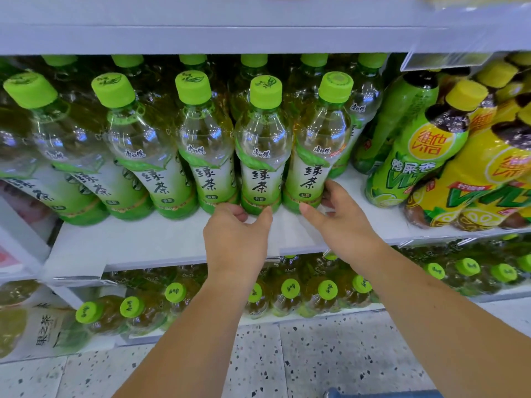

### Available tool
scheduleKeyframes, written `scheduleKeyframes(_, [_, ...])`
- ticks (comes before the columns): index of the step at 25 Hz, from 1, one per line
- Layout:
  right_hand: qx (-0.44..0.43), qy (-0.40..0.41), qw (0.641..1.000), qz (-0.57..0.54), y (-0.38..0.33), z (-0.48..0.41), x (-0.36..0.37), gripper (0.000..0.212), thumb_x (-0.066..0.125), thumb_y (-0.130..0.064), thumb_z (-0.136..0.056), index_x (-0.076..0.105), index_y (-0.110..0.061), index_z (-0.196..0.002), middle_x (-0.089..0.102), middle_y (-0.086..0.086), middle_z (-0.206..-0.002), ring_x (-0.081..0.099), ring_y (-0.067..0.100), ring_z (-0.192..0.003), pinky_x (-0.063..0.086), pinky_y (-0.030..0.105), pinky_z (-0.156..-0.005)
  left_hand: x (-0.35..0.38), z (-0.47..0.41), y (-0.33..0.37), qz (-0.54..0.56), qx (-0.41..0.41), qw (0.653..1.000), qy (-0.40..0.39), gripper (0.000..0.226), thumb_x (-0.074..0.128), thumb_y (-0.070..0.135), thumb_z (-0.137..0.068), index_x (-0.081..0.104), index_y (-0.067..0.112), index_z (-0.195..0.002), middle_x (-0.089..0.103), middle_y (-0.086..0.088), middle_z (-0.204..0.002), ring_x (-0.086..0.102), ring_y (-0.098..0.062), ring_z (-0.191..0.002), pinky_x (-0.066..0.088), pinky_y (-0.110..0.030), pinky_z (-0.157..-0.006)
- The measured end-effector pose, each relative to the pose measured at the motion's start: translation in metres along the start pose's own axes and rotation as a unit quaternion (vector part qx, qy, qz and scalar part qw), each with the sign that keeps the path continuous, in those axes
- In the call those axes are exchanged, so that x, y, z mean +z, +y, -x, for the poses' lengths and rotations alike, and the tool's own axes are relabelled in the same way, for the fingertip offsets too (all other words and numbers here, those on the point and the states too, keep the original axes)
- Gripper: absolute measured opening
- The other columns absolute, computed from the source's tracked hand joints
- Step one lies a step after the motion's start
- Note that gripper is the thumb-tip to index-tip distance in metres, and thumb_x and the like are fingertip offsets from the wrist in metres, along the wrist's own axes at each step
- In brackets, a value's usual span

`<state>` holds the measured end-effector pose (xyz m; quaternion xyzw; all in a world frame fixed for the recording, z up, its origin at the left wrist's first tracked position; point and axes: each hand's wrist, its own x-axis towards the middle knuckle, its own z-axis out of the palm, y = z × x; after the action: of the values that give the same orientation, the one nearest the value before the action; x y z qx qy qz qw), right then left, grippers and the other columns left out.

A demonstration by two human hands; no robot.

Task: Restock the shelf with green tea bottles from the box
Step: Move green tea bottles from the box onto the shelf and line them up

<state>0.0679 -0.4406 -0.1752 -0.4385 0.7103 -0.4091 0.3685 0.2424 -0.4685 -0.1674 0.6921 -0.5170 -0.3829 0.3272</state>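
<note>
Two bare hands reaching onto a smooth white shelf (pixel 161 242), well apart from each other at the bases of two neighbouring green tea bottles. Left hand (pixel 235 237) curled loosely at the foot of one clear plastic bottle (pixel 261 156), thumb tip touching its lower label, fingers bent under and not clamped around it. Right hand (pixel 339 219) spread around the base of the next bottle (pixel 319 150) to the right of that one, fingertips on its far side, thumb near its front; whether gripping tight or merely touching, cannot tell. Both bottles upright, ribbed and shiny above, wrapped in glossy green labels, topped with ridged lime caps. More such bottles ranked left of and behind the left-hand bottle. Further right, yellow-and-green lemon tea bottles (pixel 416 156) with dark shoulders. Below the shelf, lime caps (pixel 290 288) in rows above speckled terrazzo floor (pixel 316 354).
</note>
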Motion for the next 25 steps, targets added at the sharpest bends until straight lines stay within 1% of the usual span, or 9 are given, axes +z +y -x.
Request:
scheduleKeyframes(2, [0.042, 0.015, 0.999, -0.031, -0.006, 0.005, -0.002, 0.058, 0.073, -0.033, -0.092, 0.049, -0.027, -0.145, 0.062, -0.010, -0.134, 0.057, 0.007, -0.123, 0.043, 0.025, -0.106, -0.007, 0.001, 0.001, 0.014, -0.007, 0.999, -0.034, 0.046, 0.075, 0.045, -0.084, 0.061, 0.016, -0.118, 0.066, 0.006, -0.107, 0.056, 0.003, -0.086, 0.037, -0.009, -0.063])
scheduleKeyframes(4, [0.096, 0.048, 0.993, -0.050, -0.013, 0.016, -0.004, 0.062, 0.074, -0.042, -0.089, 0.049, -0.029, -0.144, 0.060, -0.009, -0.132, 0.058, 0.013, -0.118, 0.045, 0.037, -0.104, -0.020, 0.002, 0.006, 0.017, -0.011, 0.998, -0.065, 0.050, 0.072, 0.045, -0.084, 0.060, 0.018, -0.124, 0.064, 0.006, -0.115, 0.060, -0.004, -0.094, 0.045, -0.019, -0.072])
scheduleKeyframes(6, [0.133, 0.065, 0.986, -0.079, -0.016, 0.032, -0.004, 0.056, 0.073, -0.044, -0.089, 0.053, -0.031, -0.139, 0.061, -0.008, -0.125, 0.059, 0.014, -0.113, 0.045, 0.036, -0.097, -0.036, 0.003, 0.012, 0.015, -0.028, 0.995, -0.092, 0.058, 0.069, 0.052, -0.081, 0.059, 0.021, -0.130, 0.062, 0.005, -0.123, 0.060, -0.014, -0.104, 0.051, -0.031, -0.086])
scheduleKeyframes(8, [0.152, 0.065, 0.980, -0.111, -0.023, 0.052, -0.003, 0.046, 0.069, -0.044, -0.092, 0.056, -0.032, -0.134, 0.062, -0.008, -0.123, 0.059, 0.014, -0.112, 0.044, 0.035, -0.092, -0.054, 0.009, 0.017, 0.021, -0.057, 0.989, -0.134, 0.072, 0.064, 0.059, -0.077, 0.054, 0.023, -0.138, 0.058, 0.003, -0.130, 0.057, -0.020, -0.112, 0.047, -0.037, -0.094])
scheduleKeyframes(11, [0.187, 0.059, 0.973, -0.121, -0.048, 0.091, 0.000, 0.055, 0.065, -0.056, -0.086, 0.055, -0.034, -0.135, 0.058, -0.005, -0.131, 0.058, 0.016, -0.116, 0.047, 0.038, -0.098, -0.085, 0.026, 0.023, -0.001, -0.067, 0.978, -0.198, 0.077, 0.060, 0.066, -0.080, 0.046, 0.026, -0.145, 0.055, 0.004, -0.136, 0.053, -0.019, -0.110, 0.042, -0.030, -0.081])
scheduleKeyframes(14, [0.220, 0.065, 0.965, -0.124, -0.077, 0.136, -0.004, 0.073, 0.062, -0.064, -0.074, 0.052, -0.034, -0.139, 0.055, -0.003, -0.140, 0.055, 0.020, -0.127, 0.045, 0.046, -0.107, -0.121, 0.046, 0.032, -0.016, -0.085, 0.967, -0.240, 0.072, 0.059, 0.064, -0.086, 0.044, 0.026, -0.146, 0.052, 0.007, -0.127, 0.052, -0.018, -0.105, 0.039, -0.029, -0.071])
scheduleKeyframes(16, [0.232, 0.071, 0.962, -0.125, -0.094, 0.169, -0.008, 0.076, 0.060, -0.064, -0.075, 0.051, -0.032, -0.143, 0.054, -0.003, -0.143, 0.054, 0.020, -0.129, 0.043, 0.049, -0.110, -0.144, 0.065, 0.037, -0.034, -0.079, 0.958, -0.275, 0.072, 0.057, 0.066, -0.086, 0.045, 0.026, -0.145, 0.049, 0.010, -0.124, 0.051, -0.017, -0.105, 0.041, -0.034, -0.077])
scheduleKeyframes(21, [0.274, 0.090, 0.950, -0.120, -0.117, 0.264, -0.029, 0.084, 0.054, -0.074, -0.070, 0.049, -0.036, -0.144, 0.050, -0.005, -0.147, 0.051, 0.020, -0.132, 0.042, 0.048, -0.110, -0.182, 0.126, 0.048, -0.061, -0.011, 0.934, -0.352, 0.075, 0.055, 0.069, -0.084, 0.045, 0.028, -0.146, 0.052, 0.013, -0.129, 0.054, -0.006, -0.105, 0.045, -0.033, -0.082])
scheduleKeyframes(25, [0.306, 0.130, 0.935, -0.122, -0.119, 0.332, -0.062, 0.064, 0.052, -0.061, -0.095, 0.042, -0.031, -0.150, 0.046, -0.002, -0.151, 0.049, 0.024, -0.133, 0.042, 0.047, -0.106, -0.184, 0.185, 0.062, -0.066, 0.012, 0.906, -0.419, 0.074, 0.055, 0.067, -0.089, 0.040, 0.027, -0.148, 0.051, 0.010, -0.137, 0.052, -0.012, -0.118, 0.042, -0.038, -0.092])
